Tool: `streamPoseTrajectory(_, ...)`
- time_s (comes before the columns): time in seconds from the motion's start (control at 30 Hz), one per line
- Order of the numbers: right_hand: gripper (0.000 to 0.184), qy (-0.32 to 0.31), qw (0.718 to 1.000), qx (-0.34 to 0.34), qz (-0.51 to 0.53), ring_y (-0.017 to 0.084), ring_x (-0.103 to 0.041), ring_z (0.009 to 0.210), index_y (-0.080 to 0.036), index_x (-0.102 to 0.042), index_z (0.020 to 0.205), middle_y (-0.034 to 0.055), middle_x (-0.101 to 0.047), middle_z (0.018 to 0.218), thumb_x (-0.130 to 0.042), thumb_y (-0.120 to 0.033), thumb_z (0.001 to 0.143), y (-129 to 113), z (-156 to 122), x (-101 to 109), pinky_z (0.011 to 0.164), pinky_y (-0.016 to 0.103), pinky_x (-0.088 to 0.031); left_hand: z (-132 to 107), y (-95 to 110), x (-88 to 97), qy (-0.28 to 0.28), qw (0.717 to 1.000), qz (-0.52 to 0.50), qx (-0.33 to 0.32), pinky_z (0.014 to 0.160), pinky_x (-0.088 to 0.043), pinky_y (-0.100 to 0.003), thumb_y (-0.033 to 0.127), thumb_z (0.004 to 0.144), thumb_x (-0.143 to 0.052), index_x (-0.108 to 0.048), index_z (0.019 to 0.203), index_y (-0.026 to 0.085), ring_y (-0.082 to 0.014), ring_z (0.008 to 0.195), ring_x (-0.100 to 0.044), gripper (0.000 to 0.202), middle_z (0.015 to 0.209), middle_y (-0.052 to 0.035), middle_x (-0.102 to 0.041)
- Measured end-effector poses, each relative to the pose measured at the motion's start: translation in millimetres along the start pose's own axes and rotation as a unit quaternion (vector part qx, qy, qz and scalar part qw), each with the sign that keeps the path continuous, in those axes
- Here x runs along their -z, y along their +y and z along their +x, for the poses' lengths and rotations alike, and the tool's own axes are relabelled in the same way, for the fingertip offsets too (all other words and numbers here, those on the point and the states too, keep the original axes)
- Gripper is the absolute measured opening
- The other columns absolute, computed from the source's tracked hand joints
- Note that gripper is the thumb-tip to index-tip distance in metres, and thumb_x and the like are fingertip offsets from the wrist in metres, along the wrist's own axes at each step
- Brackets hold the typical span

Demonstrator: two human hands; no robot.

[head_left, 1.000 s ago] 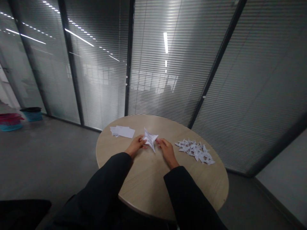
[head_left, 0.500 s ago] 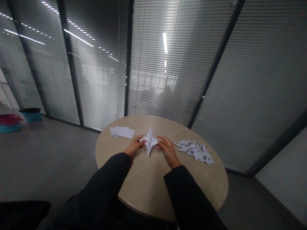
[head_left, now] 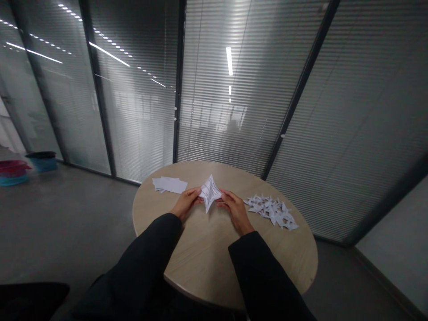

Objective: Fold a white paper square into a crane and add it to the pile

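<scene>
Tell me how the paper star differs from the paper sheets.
The star is folded into points; the sheets lie flat. The star shows dark markings; the sheets look blank on top. Left hand and right hand hold the star; the sheets rest on the table. Both are white.

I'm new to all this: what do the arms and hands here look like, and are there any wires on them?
They are a person's arms in long, loose-looking, near-black sleeves that end around the wrists. The left hand and right hand are bare, without gloves. No cables or markings show; the fabric's finer detail is too dark to make out.
</scene>
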State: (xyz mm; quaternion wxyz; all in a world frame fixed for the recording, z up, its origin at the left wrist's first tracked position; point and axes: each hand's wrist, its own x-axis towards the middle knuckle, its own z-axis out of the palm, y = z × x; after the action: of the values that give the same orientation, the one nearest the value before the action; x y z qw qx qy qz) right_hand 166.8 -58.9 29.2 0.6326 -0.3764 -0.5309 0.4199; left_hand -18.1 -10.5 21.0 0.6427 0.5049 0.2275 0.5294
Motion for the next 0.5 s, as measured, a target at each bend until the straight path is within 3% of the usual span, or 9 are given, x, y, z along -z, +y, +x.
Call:
streamPoseTrajectory(0.17,0.051,-0.015,0.998,0.009,-0.055,0.021,-0.067,0.080,-0.019,-0.066,0.109,0.0061,-0.071,0.090,-0.073,-0.041,0.064,-1.3,-1.3,-2.3,0.073,0.035,-0.055,0.4,-0.1,-0.4,0.012,1.000,0.009,-0.001,0.066,-0.051,-0.026,0.041,0.061,-0.077,-0.070,0.089,0.010,-0.0124,0.064,-0.060,0.043,0.080,-0.0075,-0.069)
streamPoseTrajectory(0.4,0.045,0.054,0.992,0.023,-0.113,0.020,-0.067,0.070,-0.016,-0.070,0.098,0.0067,-0.072,0.078,-0.071,-0.045,0.064,-1.2,1.1,0.7,0.071,0.036,-0.054,-1.6,2.1,-2.4,-0.005,1.000,0.001,0.027,0.068,-0.050,-0.026,0.041,0.060,-0.077,-0.071,0.085,0.011,-0.0120,0.064,-0.060,0.040,0.078,-0.0075,-0.068)
streamPoseTrajectory(0.5,0.044,0.075,0.990,0.033,-0.118,0.020,-0.067,0.069,-0.016,-0.071,0.097,0.0067,-0.072,0.076,-0.070,-0.046,0.065,-1.3,2.0,3.4,0.071,0.036,-0.054,-1.7,2.7,-1.9,-0.009,1.000,0.010,0.002,0.069,-0.049,-0.025,0.039,0.061,-0.077,-0.071,0.083,0.011,-0.0111,0.067,-0.059,0.036,0.080,-0.0073,-0.068)
